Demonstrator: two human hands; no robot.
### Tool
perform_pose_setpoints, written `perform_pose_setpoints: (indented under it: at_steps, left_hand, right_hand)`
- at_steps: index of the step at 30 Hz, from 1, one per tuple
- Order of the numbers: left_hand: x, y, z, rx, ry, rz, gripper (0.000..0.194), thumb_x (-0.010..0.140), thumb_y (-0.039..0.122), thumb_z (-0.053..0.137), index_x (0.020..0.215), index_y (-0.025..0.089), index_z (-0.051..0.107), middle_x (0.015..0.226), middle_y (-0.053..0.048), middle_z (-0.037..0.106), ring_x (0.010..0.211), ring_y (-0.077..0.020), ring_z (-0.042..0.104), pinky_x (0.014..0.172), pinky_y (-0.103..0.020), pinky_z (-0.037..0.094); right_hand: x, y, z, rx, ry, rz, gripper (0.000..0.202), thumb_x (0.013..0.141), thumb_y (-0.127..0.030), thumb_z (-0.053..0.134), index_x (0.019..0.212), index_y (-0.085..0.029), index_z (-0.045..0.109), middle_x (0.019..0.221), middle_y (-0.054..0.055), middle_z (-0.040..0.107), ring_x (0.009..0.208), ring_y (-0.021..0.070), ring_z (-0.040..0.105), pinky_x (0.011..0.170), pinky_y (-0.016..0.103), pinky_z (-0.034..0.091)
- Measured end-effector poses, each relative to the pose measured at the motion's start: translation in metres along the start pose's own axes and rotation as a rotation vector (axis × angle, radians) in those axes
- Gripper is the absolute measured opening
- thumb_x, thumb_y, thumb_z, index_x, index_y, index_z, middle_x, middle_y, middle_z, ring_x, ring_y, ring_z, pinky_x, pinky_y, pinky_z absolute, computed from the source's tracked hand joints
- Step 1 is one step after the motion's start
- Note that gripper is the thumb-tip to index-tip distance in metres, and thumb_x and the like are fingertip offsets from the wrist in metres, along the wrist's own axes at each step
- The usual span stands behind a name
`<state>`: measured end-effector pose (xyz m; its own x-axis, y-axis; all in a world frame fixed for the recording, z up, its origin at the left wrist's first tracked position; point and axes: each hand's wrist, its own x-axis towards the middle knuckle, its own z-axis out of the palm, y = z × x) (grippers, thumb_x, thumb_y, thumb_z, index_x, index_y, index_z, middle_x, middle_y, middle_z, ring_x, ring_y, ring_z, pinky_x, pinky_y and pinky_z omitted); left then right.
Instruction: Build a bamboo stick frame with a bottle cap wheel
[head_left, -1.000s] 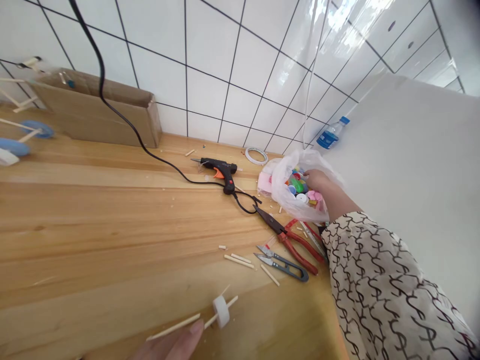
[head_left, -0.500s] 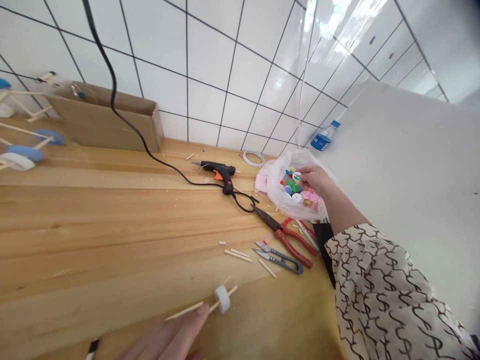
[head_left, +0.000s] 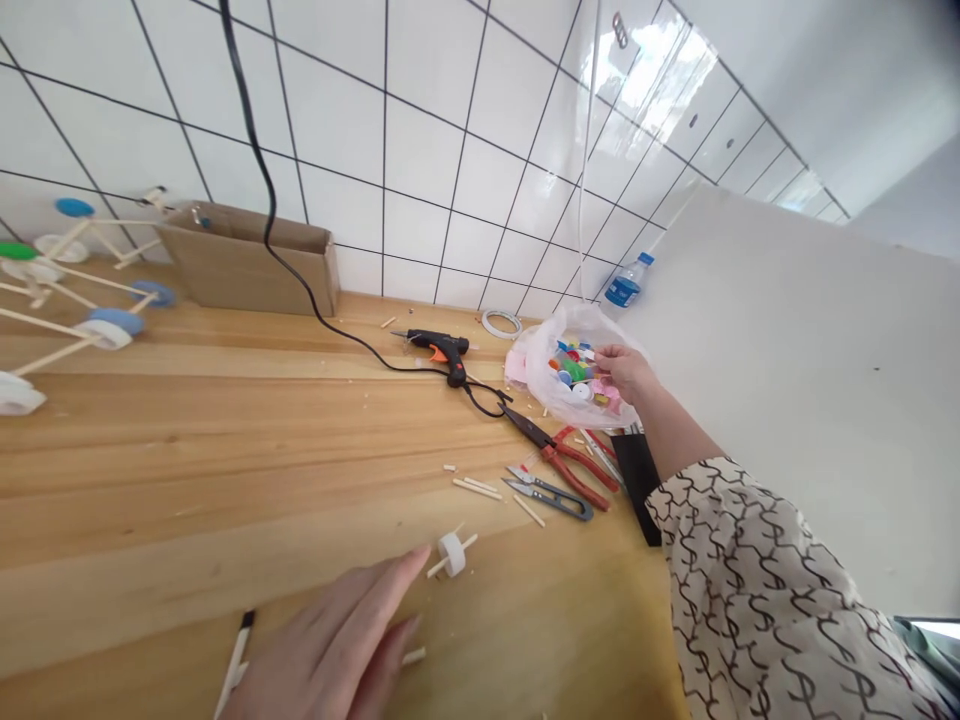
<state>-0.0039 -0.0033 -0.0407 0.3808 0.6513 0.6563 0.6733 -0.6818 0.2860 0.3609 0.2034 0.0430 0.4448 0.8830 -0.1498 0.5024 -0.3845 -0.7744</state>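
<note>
My right hand [head_left: 628, 372] reaches into a thin white plastic bag [head_left: 534, 375]. Its fingertips are closed on a white bottle cap [head_left: 589, 355], seen nearly edge-on. Coloured caps, among them a green one [head_left: 574, 370], lie in the bag under the hand. My left hand [head_left: 349, 635] is low over the table, fingers stretched out and thumb apart. Just past its fingertips, a white cap [head_left: 452, 553] with a thin wooden stick through it rests on the wood. Another stick [head_left: 413, 657] pokes out from beneath the left thumb, and whether the hand touches it is hidden.
A black glue gun [head_left: 442, 350] with its cable, red-handled pliers [head_left: 570, 465], thread snips [head_left: 551, 495] and loose sticks [head_left: 478, 487] lie mid-table. Along the wall stand a cardboard box [head_left: 255, 265], a tape roll [head_left: 501, 323] and a water bottle [head_left: 628, 282]. Stick-and-cap frames [head_left: 82, 320] sit left.
The left hand has drawn away from the cap on the stick, its thumb now spread. The right hand stays at the bag, its white cap now turned more edge-on. The view has shifted slightly.
</note>
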Motion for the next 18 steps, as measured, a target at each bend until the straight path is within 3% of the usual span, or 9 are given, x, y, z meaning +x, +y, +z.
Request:
perform_pose_setpoints:
  at_steps: [4, 8, 11, 13, 15, 18]
  left_hand:
    - [0.003, 0.0, -0.002, -0.018, -0.051, -0.02, 0.034, 0.095, 0.029, 0.036, 0.125, 0.015, 0.046, 0.092, -0.008, 0.07, 0.079, -0.0176, 0.068, 0.079, -0.026, 0.052]
    - [0.002, 0.0, -0.002, -0.06, -0.054, -0.072, 0.033, 0.094, 0.027, 0.041, 0.124, 0.014, 0.045, 0.096, -0.01, 0.069, 0.089, -0.0188, 0.067, 0.084, -0.027, 0.052]
    - [0.001, 0.0, -0.002, -0.079, -0.027, -0.124, 0.034, 0.093, 0.027, 0.042, 0.125, 0.015, 0.045, 0.098, -0.01, 0.069, 0.091, -0.0193, 0.067, 0.083, -0.028, 0.053]
    - [0.001, 0.002, -0.002, -0.079, -0.014, -0.143, 0.035, 0.093, 0.03, 0.044, 0.124, 0.015, 0.045, 0.098, -0.01, 0.069, 0.09, -0.02, 0.067, 0.081, -0.03, 0.054]
    - [0.003, 0.004, -0.003, -0.073, -0.016, -0.174, 0.039, 0.092, 0.038, 0.046, 0.123, 0.016, 0.046, 0.098, -0.011, 0.069, 0.088, -0.0218, 0.068, 0.078, -0.032, 0.056]
    - [0.006, 0.009, -0.005, -0.094, -0.017, -0.215, 0.049, 0.087, 0.051, 0.048, 0.122, 0.016, 0.045, 0.098, -0.012, 0.068, 0.084, -0.0238, 0.069, 0.073, -0.035, 0.058]
  right_hand:
    - [-0.011, -0.003, 0.005, 0.009, 0.033, -0.053, 0.029, 0.091, -0.029, 0.055, 0.117, -0.015, 0.055, 0.115, 0.008, 0.059, 0.095, 0.02, 0.062, 0.079, 0.04, 0.053]
    - [-0.03, -0.009, 0.012, 0.018, 0.051, -0.154, 0.011, 0.086, -0.022, 0.059, 0.091, -0.012, 0.061, 0.08, 0.003, 0.063, 0.066, 0.0124, 0.059, 0.055, 0.023, 0.047]
    - [-0.056, -0.013, 0.017, 0.038, 0.028, -0.261, 0.01, 0.08, -0.022, 0.064, 0.085, -0.015, 0.059, 0.069, 0.0, 0.06, 0.059, 0.0104, 0.054, 0.047, 0.019, 0.038]
    - [-0.084, -0.013, 0.023, 0.053, -0.045, -0.322, 0.019, 0.074, -0.025, 0.069, 0.088, -0.018, 0.059, 0.068, -0.001, 0.062, 0.059, 0.0111, 0.055, 0.049, 0.02, 0.039]
    - [-0.122, -0.011, 0.033, 0.097, -0.283, -0.479, 0.028, 0.076, -0.028, 0.068, 0.101, -0.02, 0.057, 0.077, 0.001, 0.065, 0.066, 0.0137, 0.059, 0.055, 0.023, 0.044]
    - [-0.184, -0.007, 0.057, 0.13, -0.518, -0.549, 0.033, 0.078, -0.029, 0.066, 0.107, -0.02, 0.053, 0.09, 0.005, 0.068, 0.072, 0.0146, 0.059, 0.065, 0.028, 0.048]
